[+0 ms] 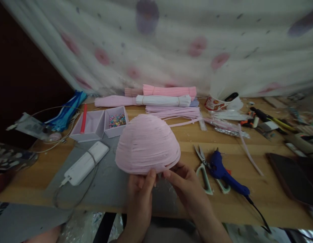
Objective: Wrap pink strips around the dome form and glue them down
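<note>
A pale pink dome, built from rows of fuzzy strips like pipe cleaners (147,143), is held up over the grey mat at the table's front. My left hand (142,189) grips its lower rim, thumb on the outside and fingers tucked beneath. Just to the right, my right hand (183,180) pinches the same rim between thumb and fingers, near what looks like a strip's end. The fingers under the dome are partly hidden. Right of my right hand lie scissors (203,165) with pale green handles and a blue glue gun (226,172).
Bundles of pipe cleaners (169,91) lie along the back. Two lilac boxes (88,126), one holding colourful beads (117,120), stand left of the dome. A white power bank (87,163) with a cable rests on the grey mat (106,185). A dark tablet-like slab (293,175) lies far right.
</note>
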The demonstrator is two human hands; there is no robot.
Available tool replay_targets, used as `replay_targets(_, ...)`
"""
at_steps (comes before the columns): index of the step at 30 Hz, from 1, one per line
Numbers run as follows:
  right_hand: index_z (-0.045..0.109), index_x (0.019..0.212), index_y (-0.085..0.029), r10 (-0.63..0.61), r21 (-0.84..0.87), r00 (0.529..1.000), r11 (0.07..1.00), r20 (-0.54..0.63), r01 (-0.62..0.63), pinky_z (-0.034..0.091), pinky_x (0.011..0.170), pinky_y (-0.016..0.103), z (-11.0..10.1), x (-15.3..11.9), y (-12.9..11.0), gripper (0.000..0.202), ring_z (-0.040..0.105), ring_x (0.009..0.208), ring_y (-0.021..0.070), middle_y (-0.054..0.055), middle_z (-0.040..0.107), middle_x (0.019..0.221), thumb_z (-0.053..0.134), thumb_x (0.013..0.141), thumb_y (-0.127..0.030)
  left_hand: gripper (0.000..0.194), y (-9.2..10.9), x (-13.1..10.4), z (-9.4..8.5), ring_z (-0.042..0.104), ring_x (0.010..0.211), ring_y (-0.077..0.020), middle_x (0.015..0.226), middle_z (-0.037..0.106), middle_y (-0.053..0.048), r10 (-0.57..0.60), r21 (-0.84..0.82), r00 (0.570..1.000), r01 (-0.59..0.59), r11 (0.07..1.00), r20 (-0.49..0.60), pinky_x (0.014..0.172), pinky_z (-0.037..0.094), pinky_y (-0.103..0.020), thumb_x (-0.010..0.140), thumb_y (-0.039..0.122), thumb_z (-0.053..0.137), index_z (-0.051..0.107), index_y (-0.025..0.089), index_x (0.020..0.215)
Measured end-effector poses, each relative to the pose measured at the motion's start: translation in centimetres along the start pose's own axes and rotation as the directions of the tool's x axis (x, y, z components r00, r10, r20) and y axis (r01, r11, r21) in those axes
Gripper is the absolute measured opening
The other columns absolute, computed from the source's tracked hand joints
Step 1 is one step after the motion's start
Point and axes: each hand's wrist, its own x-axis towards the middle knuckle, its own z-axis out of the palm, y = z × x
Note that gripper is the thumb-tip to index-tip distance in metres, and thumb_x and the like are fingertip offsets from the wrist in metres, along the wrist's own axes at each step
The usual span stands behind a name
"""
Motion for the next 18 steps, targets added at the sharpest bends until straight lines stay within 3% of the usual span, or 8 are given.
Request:
replay_targets(4, 0.077, 0.087, -0.024, -0.031, 0.007, 0.993, 0.999, -0.113, 0.032, 0.056, 0.077, 0.032, -0.6, -0.8, 0.2, 0.026, 0.071, 0.079, 0.0191, 0.002, 0.078, 0.083, 0.09, 0.066, -0.034, 0.027, -0.6, -0.1, 0.9, 0.07, 0.091, -0.0237, 0.095, 0.078, -0.006, -0.063, 0.033, 0.997, 0.062, 0.998, 0.038, 0.081, 0.053, -0.035, 0.078, 0.034, 0.079, 0.075, 0.022, 0.101)
replay_targets(9, 0.078, 0.085, -0.023, -0.061, 0.023, 0.981, 0.998, -0.186, 0.066, 0.057, 0.07, 0.03, -1.1, -1.1, 0.4, 0.024, 0.07, 0.07, 0.0176, 0.001, 0.077, 0.078, 0.089, 0.067, -0.034, 0.028, -1.1, -0.4, 1.8, 0.072, 0.098, -0.0272, 0.097, 0.078, -0.006, -0.069, 0.019, 0.997, 0.069, 0.997, 0.019, 0.088, 0.055, -0.04, 0.074, 0.032, 0.082, 0.073, 0.021, 0.098)
replay_targets(13, 0.078, 0.082, -0.023, -0.013, 0.055, 0.978, 0.998, -0.21, 0.025, 0.058, 0.065, 0.03, -1.3, -1.0, 0.4, 0.024, 0.07, 0.066, 0.0174, 0.001, 0.077, 0.076, 0.091, 0.065, -0.035, 0.027, -0.8, -0.3, 1.9, 0.072, 0.086, -0.0205, 0.089, 0.078, -0.004, -0.062, 0.065, 0.997, 0.065, 0.996, -0.053, 0.077, 0.055, -0.03, 0.071, 0.033, 0.085, 0.072, 0.02, 0.092)
replay_targets(18, 0.078, 0.077, -0.023, 0.012, 0.113, 0.974, 0.993, -0.227, 0.015, 0.057, 0.059, 0.024, -1.2, -0.8, 0.2, 0.022, 0.065, 0.06, 0.0127, -0.001, 0.075, 0.073, 0.092, 0.063, -0.033, 0.022, -0.5, 0.4, 1.2, 0.062, 0.06, -0.0121, 0.07, 0.072, -0.001, -0.094, 0.059, 0.993, 0.09, 0.994, 0.077, 0.061, 0.052, -0.024, 0.073, 0.035, 0.085, 0.074, 0.019, 0.083)
